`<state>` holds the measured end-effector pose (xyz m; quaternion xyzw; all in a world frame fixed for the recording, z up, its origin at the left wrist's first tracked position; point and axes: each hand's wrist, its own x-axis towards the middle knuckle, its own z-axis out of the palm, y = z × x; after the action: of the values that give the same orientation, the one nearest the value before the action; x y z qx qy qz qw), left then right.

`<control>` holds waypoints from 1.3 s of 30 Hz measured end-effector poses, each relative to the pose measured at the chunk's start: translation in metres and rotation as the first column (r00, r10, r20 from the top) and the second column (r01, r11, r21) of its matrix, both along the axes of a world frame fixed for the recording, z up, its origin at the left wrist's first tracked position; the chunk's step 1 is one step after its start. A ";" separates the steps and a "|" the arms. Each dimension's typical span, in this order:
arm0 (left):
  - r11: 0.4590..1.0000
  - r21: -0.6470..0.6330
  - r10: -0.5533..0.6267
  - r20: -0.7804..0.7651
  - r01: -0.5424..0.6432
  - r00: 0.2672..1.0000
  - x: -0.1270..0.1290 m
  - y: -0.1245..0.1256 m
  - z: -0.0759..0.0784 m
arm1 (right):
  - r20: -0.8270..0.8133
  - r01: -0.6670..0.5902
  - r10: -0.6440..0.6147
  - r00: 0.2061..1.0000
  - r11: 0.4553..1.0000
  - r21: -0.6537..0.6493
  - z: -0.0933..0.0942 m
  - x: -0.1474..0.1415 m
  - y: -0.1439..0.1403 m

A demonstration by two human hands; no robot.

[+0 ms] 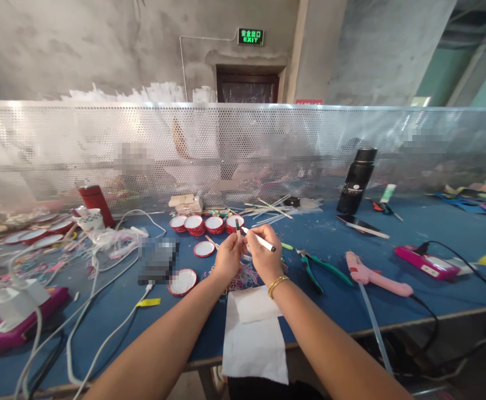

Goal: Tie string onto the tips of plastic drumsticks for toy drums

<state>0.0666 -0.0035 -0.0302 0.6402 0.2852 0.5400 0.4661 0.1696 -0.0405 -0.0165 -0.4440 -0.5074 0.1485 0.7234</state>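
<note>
While left hand (pixel 227 259) pinches cap (pixel 238 225), right hand (pixel 262 256) grips pen (pixel 259 239).

Both arms are stretched out forward, bare, and brought close together at the hands. The left hand (pixel 227 259) is held up with its fingers pinched shut at the top. The right hand (pixel 262 256) is kept just beside it, almost touching, with its fingers curled and closed too. A gold band is worn on the right wrist.
</note>
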 end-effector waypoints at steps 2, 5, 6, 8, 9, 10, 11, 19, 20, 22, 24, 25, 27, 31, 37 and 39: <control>1.000 0.002 -0.005 0.006 0.005 1.000 0.000 0.000 0.000 | -0.026 0.006 -0.006 1.000 1.000 0.001 0.002 0.000 -0.001; 1.000 0.012 0.019 -0.008 -0.018 1.000 -0.001 0.000 0.001 | -0.045 -0.051 0.051 0.998 0.999 0.002 0.004 -0.001 -0.003; 0.999 0.018 0.028 -0.011 -0.028 1.000 -0.001 0.000 0.001 | -0.045 -0.066 0.066 0.997 0.998 0.001 0.004 -0.002 -0.004; 0.999 0.032 0.041 -0.018 -0.040 0.999 -0.001 0.000 0.002 | -0.038 -0.071 0.071 0.997 0.997 -0.001 0.004 -0.003 -0.005; 0.998 0.037 0.044 -0.021 -0.044 0.999 -0.001 0.000 0.002 | -0.034 -0.069 0.069 0.997 0.998 -0.003 0.004 -0.003 -0.005; 0.998 0.040 0.046 -0.026 -0.045 0.999 -0.001 0.000 0.002 | -0.030 -0.069 0.068 0.997 0.998 -0.004 0.004 -0.003 -0.005; 0.998 0.040 0.048 -0.029 -0.047 0.998 -0.001 0.000 0.002 | -0.027 -0.069 0.069 0.997 0.998 -0.004 0.004 -0.003 -0.005; 0.998 0.030 0.053 -0.029 -0.053 0.998 -0.002 0.001 0.001 | 0.003 -0.082 0.082 0.997 0.997 -0.005 0.003 -0.003 -0.005; 0.998 0.028 0.052 -0.027 -0.051 0.998 -0.002 0.001 0.001 | 0.005 -0.083 0.083 0.997 0.997 -0.006 0.003 -0.003 -0.005; 0.999 0.024 0.049 -0.026 -0.048 0.998 -0.002 0.001 0.001 | 0.000 -0.083 0.083 0.997 0.996 -0.009 0.003 -0.004 -0.005; 0.999 0.023 0.047 -0.023 -0.047 0.999 -0.002 0.000 0.002 | -0.006 -0.081 0.081 0.997 0.997 -0.018 0.003 -0.004 -0.004; 0.999 0.023 0.048 -0.022 -0.047 0.999 -0.002 0.000 0.002 | -0.007 -0.077 0.077 0.997 0.997 -0.024 0.003 -0.004 -0.004; 0.998 0.022 0.051 -0.021 -0.050 0.998 -0.002 0.001 0.002 | -0.002 -0.055 0.054 0.999 0.998 -0.031 0.003 -0.003 -0.004; 0.999 0.022 0.049 -0.018 -0.049 0.999 -0.002 0.000 0.004 | -0.015 -0.006 0.005 1.000 1.000 -0.023 0.003 -0.002 -0.003; 0.998 -0.009 0.069 0.004 -0.069 0.998 -0.004 -0.003 0.007 | 0.031 0.015 -0.016 0.999 0.999 0.029 0.002 -0.005 -0.002; 0.997 -0.006 0.073 0.011 -0.073 0.997 -0.006 -0.003 0.008 | 0.038 0.013 -0.015 0.999 0.999 0.046 0.002 -0.007 -0.002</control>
<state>0.0610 -0.0062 -0.0226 0.6252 0.3072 0.5594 0.4493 0.1630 -0.0421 -0.0144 -0.4335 -0.5213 0.1234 0.7247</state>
